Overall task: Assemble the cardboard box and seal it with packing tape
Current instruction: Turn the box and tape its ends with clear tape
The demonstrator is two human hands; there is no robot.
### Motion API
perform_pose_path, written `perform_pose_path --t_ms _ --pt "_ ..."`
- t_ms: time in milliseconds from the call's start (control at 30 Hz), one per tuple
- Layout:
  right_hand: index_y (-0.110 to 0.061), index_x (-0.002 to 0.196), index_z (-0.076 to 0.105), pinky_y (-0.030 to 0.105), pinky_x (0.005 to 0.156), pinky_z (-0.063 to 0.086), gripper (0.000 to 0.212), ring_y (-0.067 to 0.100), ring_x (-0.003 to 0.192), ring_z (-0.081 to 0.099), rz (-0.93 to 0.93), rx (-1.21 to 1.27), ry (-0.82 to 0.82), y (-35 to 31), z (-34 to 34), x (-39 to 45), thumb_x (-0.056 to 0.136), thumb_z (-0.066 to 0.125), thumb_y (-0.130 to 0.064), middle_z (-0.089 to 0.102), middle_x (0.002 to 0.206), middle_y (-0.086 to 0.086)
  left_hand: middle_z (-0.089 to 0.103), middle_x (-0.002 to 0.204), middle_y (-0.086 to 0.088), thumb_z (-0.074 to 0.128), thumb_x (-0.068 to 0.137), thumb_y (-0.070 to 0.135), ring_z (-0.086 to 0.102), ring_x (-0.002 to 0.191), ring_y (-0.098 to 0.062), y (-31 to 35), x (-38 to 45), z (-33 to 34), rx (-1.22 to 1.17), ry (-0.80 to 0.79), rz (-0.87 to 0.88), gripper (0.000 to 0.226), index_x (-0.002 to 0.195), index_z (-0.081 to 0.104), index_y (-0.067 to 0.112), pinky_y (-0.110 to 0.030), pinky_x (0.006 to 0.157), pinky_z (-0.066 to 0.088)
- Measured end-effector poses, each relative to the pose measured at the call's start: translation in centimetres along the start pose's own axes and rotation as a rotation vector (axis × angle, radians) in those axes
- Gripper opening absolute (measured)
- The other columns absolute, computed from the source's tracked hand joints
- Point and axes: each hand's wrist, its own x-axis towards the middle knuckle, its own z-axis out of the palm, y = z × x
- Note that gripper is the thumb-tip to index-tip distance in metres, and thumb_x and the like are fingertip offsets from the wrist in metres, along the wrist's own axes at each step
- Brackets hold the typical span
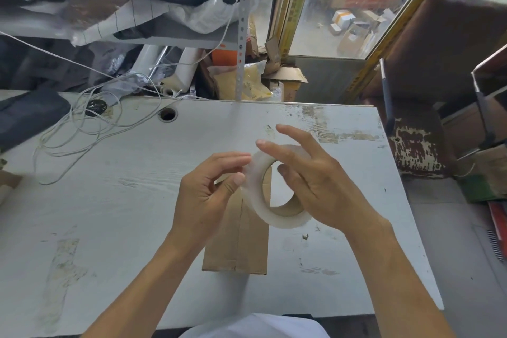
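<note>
A brown cardboard box (238, 244) stands on the white table (123, 200) near its front edge, flaps closed with a seam down the middle. Above it I hold a roll of clear packing tape (270, 214) with a brown core. My right hand (315, 181) holds the roll, thumb inside the core, with two fingers raised straight above it. My left hand (208, 192) touches the roll's outer left edge with thumb and fingertips. Whether a tape end is lifted cannot be seen.
A tangle of white cord (82, 129) lies at the table's back left beside a round cable hole (168, 114). Dark fabric (27, 115) sits at the far left. Cluttered shelves and bags stand behind the table; a worn brown stool (417, 145) stands to the right.
</note>
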Motion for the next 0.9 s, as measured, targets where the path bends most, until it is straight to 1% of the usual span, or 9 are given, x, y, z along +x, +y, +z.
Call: perform_pose_path --t_ms 67,133,233,333,400,600,733,800,900 --pt "-0.033 0.137 0.055 0.021 0.079 0.048 0.041 0.008 0.105 0.056 -0.013 0.125 0.075 0.2 0.2 0.0 0.103 0.042 -0.014 0.050 0.139 -0.001 0.075 0.108 0.006 0.071 0.085 0.017 0.069 0.108 -0.018 0.6 -0.2 0.4 -0.043 0.037 -0.005 0.017 0.101 0.076 0.021 -0.020 0.085 0.053" --pt "-0.024 0.130 0.061 0.025 0.072 0.053 0.037 0.010 0.106 0.058 0.001 0.296 0.157 0.3 0.6 -0.2 0.102 0.046 -0.006 0.058 0.125 -0.002 0.076 0.103 0.007 0.074 0.083 0.017 0.071 0.104 -0.017 1.3 -0.3 0.7 -0.068 0.064 0.023 0.011 0.091 0.078 0.022 -0.020 0.083 0.054" --pt "-0.029 0.125 0.062 0.035 0.062 0.057 0.032 0.015 0.100 0.060 0.056 0.454 0.204 0.2 0.7 -0.6 0.102 0.047 -0.013 0.059 0.122 -0.015 0.075 0.099 0.008 0.074 0.083 0.015 0.071 0.099 -0.014 2.5 -0.2 0.7 -0.040 0.049 0.091 0.009 0.089 0.077 0.020 -0.019 0.082 0.054" --pt "-0.037 0.123 0.062 0.037 0.061 0.057 0.033 0.022 0.098 0.060 0.042 0.519 0.205 0.2 0.4 -0.5 0.102 0.045 -0.017 0.059 0.122 -0.015 0.074 0.097 0.004 0.073 0.083 0.008 0.071 0.097 -0.014 3.2 0.2 0.4 -0.028 -0.001 0.098 0.010 0.092 0.074 0.013 -0.020 0.083 0.055" --pt "-0.042 0.124 0.062 0.039 0.061 0.057 0.038 0.024 0.100 0.059 0.023 0.536 0.193 0.3 0.1 -0.5 0.103 0.045 -0.015 0.059 0.122 -0.014 0.074 0.096 0.005 0.073 0.083 0.006 0.071 0.096 -0.015 3.3 0.3 0.4 -0.031 -0.012 0.075 0.010 0.089 0.073 0.014 -0.021 0.082 0.055" --pt "-0.024 0.126 0.061 0.044 0.061 0.054 0.039 0.023 0.105 0.059 0.000 0.469 0.145 0.6 -0.2 -0.7 0.100 0.047 0.000 0.060 0.120 -0.007 0.066 0.094 0.002 0.066 0.089 0.007 0.066 0.091 -0.017 2.8 -0.2 1.1 0.159 0.005 0.122 0.007 0.085 0.067 0.012 -0.016 0.075 0.051" --pt "-0.024 0.125 0.061 0.043 0.067 0.054 0.037 0.023 0.108 0.059 -0.005 0.447 0.142 0.7 0.0 -1.0 0.100 0.047 -0.002 0.061 0.121 -0.003 0.061 0.095 0.000 0.058 0.091 0.003 0.064 0.091 -0.019 2.1 -0.5 1.7 0.284 0.002 0.166 0.007 0.086 0.061 0.007 -0.024 0.073 0.053" --pt "-0.024 0.126 0.061 0.042 0.070 0.054 0.035 0.022 0.109 0.060 -0.004 0.445 0.144 0.6 0.0 -1.1 0.101 0.047 -0.005 0.061 0.122 -0.004 0.057 0.096 -0.001 0.054 0.093 0.002 0.061 0.091 -0.018 2.0 -0.6 1.8 0.315 -0.006 0.175 0.009 0.086 0.058 0.007 -0.021 0.074 0.050" --pt "-0.025 0.127 0.061 0.043 0.067 0.054 0.035 0.023 0.107 0.060 0.014 0.460 0.135 0.7 0.0 -1.0 0.101 0.047 -0.006 0.061 0.121 -0.006 0.050 0.098 0.000 0.047 0.097 0.004 0.053 0.089 -0.014 1.7 -0.5 2.0 0.341 -0.034 0.167 0.012 0.088 0.051 0.012 -0.012 0.075 0.041"
